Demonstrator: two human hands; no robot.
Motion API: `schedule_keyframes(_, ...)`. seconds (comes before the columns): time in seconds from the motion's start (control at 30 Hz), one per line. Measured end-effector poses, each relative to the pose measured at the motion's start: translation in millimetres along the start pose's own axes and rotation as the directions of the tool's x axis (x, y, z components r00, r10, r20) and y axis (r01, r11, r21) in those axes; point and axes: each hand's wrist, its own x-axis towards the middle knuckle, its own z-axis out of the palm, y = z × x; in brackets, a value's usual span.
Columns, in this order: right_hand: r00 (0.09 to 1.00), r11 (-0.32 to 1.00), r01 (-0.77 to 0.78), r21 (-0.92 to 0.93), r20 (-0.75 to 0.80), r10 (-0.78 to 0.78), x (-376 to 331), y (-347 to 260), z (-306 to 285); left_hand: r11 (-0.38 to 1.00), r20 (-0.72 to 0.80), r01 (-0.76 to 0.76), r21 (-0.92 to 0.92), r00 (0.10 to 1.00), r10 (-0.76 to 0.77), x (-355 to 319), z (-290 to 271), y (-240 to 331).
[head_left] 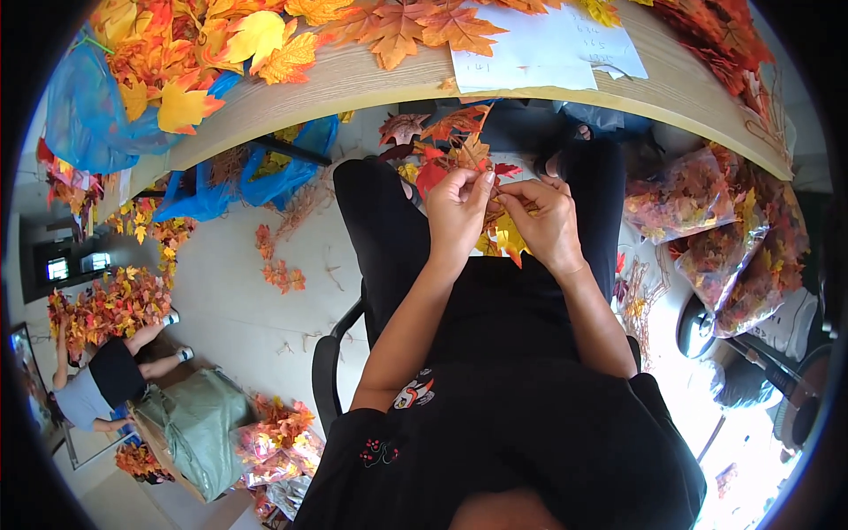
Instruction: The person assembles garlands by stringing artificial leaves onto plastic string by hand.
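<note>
An artificial maple leaf garland [503,237] hangs between my hands over my lap, with red, orange and dark red leaves above my fingers and yellow ones below. Thumb and fingers of my left hand [458,216] are closed in a pinch on its thin stem. Close beside it, my right hand [549,221] pinches the same stem, fingertips almost touching those of the left. The exact spot they grip is partly covered by the fingers.
Loose orange leaves [397,31] and paper sheets [521,53] lie on the wooden table [291,110]. Blue plastic bags [97,115] hang at left. Clear bags of leaves [680,199] stand at right. A person [88,397] handles leaves at far left, near a green-wrapped bundle [199,424].
</note>
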Motion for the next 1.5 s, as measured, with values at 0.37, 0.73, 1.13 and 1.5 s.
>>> schedule_keyframes(0.37,0.996,0.995,0.072,-0.065,-0.039,-0.074,2,-4,2,0.992,-0.05,-0.071,0.107,0.996,0.076,-1,0,-11)
schedule_keyframes(0.73,0.999,0.997,0.047,-0.054,0.0,-0.047,-2,-8,-3,0.995,0.006,0.035,-0.094,0.999,-0.034,-2,-5,-12)
schedule_keyframes(1.13,0.999,0.996,0.031,-0.081,0.019,-0.03,-1,-4,-9,0.997,0.017,0.025,-0.076,1.0,-0.024,-1,4,-8)
schedule_keyframes(1.5,0.989,0.986,0.14,-0.092,0.055,-0.136,-2,-3,4,0.961,-0.011,-0.256,0.106,0.966,0.259,-17,0,-34)
